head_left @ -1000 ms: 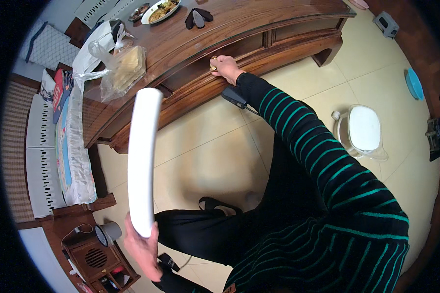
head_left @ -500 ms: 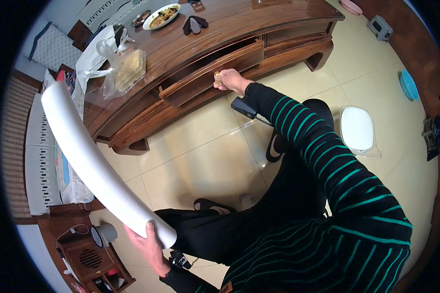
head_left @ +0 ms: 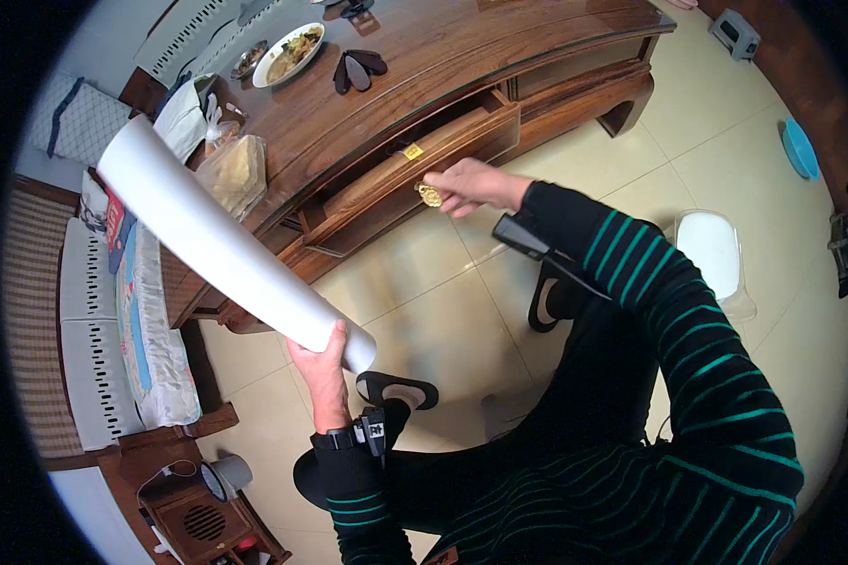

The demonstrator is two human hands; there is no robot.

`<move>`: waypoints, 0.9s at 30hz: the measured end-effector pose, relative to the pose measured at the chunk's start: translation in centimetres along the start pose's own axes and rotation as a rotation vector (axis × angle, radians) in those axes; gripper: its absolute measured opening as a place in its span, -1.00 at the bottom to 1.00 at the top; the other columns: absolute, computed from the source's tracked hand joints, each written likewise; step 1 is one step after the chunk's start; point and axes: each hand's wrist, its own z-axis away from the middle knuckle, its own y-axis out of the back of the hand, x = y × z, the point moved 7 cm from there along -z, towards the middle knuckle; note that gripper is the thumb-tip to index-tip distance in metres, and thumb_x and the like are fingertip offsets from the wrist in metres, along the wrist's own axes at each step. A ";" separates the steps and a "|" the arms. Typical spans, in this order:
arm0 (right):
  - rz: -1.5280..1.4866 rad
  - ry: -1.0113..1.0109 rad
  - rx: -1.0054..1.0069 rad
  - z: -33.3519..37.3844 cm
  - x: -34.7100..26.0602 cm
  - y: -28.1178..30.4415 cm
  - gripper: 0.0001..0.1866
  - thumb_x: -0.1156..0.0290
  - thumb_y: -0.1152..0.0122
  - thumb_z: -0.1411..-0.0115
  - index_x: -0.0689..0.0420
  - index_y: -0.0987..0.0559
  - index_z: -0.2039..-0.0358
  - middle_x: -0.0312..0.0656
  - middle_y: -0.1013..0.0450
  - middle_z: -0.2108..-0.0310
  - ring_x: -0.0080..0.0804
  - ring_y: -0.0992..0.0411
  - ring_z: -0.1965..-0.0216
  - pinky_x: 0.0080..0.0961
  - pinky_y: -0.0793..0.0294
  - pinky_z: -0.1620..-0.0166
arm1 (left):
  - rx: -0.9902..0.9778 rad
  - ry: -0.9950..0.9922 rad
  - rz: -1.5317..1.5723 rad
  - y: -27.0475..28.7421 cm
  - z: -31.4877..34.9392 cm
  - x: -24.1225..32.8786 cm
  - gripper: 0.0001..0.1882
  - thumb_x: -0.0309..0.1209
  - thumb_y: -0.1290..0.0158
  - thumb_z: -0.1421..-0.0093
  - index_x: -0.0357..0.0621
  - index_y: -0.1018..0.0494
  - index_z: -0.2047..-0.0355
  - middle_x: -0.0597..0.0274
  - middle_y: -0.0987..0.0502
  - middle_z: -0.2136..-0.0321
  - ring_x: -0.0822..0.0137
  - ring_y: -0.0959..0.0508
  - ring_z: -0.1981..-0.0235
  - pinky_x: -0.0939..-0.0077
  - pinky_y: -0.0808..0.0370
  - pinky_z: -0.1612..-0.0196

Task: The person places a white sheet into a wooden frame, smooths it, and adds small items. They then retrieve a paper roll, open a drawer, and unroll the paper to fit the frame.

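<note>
My left hand (head_left: 320, 367) is closed round the lower end of a long white roll (head_left: 226, 254), thumb on top. The roll slants up and away to the left, its far end in front of part of the low table. My right hand (head_left: 476, 184) has its fingers curled at an ornate gold-coloured drawer pull (head_left: 430, 195), on the front of a wooden drawer (head_left: 367, 218). That drawer stands partly out of the dark wooden table (head_left: 386, 104). A small yellow patch (head_left: 413, 151) shows at its opening; most of the inside is hidden.
On the table are a plate of food (head_left: 290, 56), some dark flat pieces (head_left: 358, 71) and a plastic-bagged package (head_left: 236, 174). A white-lidded container (head_left: 709, 252) stands on the floor at right, a teal basin (head_left: 801, 149) beyond it. A bin (head_left: 226, 477) is at lower left.
The drawer has come further out, my right hand moving toward me with the pull. My left hand has raised the white roll's near end and shifted it right.
</note>
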 end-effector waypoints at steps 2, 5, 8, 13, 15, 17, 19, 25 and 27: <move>0.236 -0.072 0.098 1.5 -0.8 3.8 -0.32 -0.28 -0.07 -0.18 0.21 -0.58 0.35 -0.24 -0.51 0.44 -0.55 -0.52 0.43 -0.62 -0.57 0.40 | 0.026 0.005 0.008 -0.2 -0.5 -1.4 -0.41 -0.57 -0.25 -0.03 -0.27 -0.29 -0.07 0.16 -0.44 0.06 0.33 -0.46 0.08 0.43 -0.41 -0.03; 0.848 -0.002 0.290 3.6 -4.2 10.5 -0.23 -0.35 -0.05 -0.14 0.28 -0.58 0.48 -0.13 -0.49 0.59 -0.46 -0.51 0.55 -0.54 -0.55 0.44 | -0.013 -0.025 0.125 -1.0 -0.7 -3.4 -0.34 -0.58 -0.23 -0.06 -0.26 -0.22 -0.17 0.08 -0.40 -0.05 0.28 -0.44 -0.01 0.39 -0.38 -0.11; 0.879 -0.018 0.655 5.7 -6.3 17.3 -0.17 -0.38 -0.05 -0.11 0.35 -0.58 0.41 -0.06 -0.53 0.53 -0.36 -0.52 0.56 -0.40 -0.57 0.41 | 0.020 0.056 0.307 -2.0 -1.0 -5.9 -0.26 -0.60 -0.18 -0.09 -0.24 -0.12 -0.26 0.03 -0.32 -0.14 0.24 -0.38 -0.10 0.34 -0.32 -0.18; 0.251 -0.044 0.487 4.6 -3.7 17.6 0.12 -0.47 -0.01 -0.05 0.28 -0.14 -0.30 0.07 -0.11 -0.28 0.01 -0.17 -0.25 -0.04 -0.52 0.02 | 0.021 0.106 0.523 -4.9 -3.7 -7.9 -0.21 -0.61 -0.12 -0.13 -0.17 -0.02 -0.33 0.01 -0.21 -0.23 0.21 -0.31 -0.17 0.29 -0.24 -0.24; 0.132 -0.034 0.395 3.2 -3.3 16.4 0.14 -0.46 -0.07 -0.01 0.15 -0.07 -0.35 0.06 0.02 -0.35 0.07 -0.04 -0.31 0.03 -0.46 -0.03 | -0.005 0.016 0.564 -5.8 -5.1 -7.4 -0.21 -0.61 -0.12 -0.13 -0.16 -0.02 -0.33 0.03 -0.23 -0.21 0.22 -0.32 -0.16 0.28 -0.24 -0.25; 0.087 -0.074 0.358 2.0 -3.0 15.7 0.13 -0.46 -0.14 0.06 0.12 -0.15 -0.33 0.10 -0.09 -0.31 0.11 -0.17 -0.25 0.02 -0.46 -0.03 | 0.033 0.033 0.573 -6.3 -6.0 -7.6 -0.20 -0.59 -0.16 -0.12 -0.18 -0.02 -0.33 0.09 -0.29 -0.13 0.24 -0.35 -0.11 0.30 -0.26 -0.23; 0.020 -0.139 0.294 0.9 -3.0 15.4 0.07 -0.34 -0.23 0.03 0.13 -0.16 -0.31 0.15 -0.07 -0.30 0.15 -0.21 -0.21 0.08 -0.46 -0.01 | 0.037 0.014 0.584 -6.6 -6.7 -7.4 -0.22 -0.57 -0.18 -0.11 -0.21 -0.07 -0.30 0.12 -0.31 -0.10 0.26 -0.36 -0.08 0.32 -0.28 -0.21; -0.204 -0.208 0.185 0.8 -2.5 15.2 0.12 -0.06 -0.41 0.04 0.17 0.02 -0.35 0.43 0.00 -0.23 0.35 -0.22 -0.14 0.26 -0.44 0.03 | 0.084 0.060 0.505 -6.7 -7.5 -7.8 -0.55 -0.57 -0.20 -0.10 -0.26 -0.30 0.01 0.19 -0.42 0.12 0.32 -0.44 0.10 0.37 -0.39 -0.07; -0.188 -0.162 0.218 0.8 -2.5 15.6 0.16 0.01 -0.43 0.07 0.20 0.09 -0.34 0.59 0.06 -0.18 0.43 -0.25 -0.08 0.21 -0.50 0.06 | 0.089 0.058 0.481 -6.8 -7.6 -7.7 -0.57 -0.57 -0.20 -0.09 -0.27 -0.32 0.04 0.20 -0.43 0.16 0.33 -0.45 0.13 0.38 -0.39 -0.05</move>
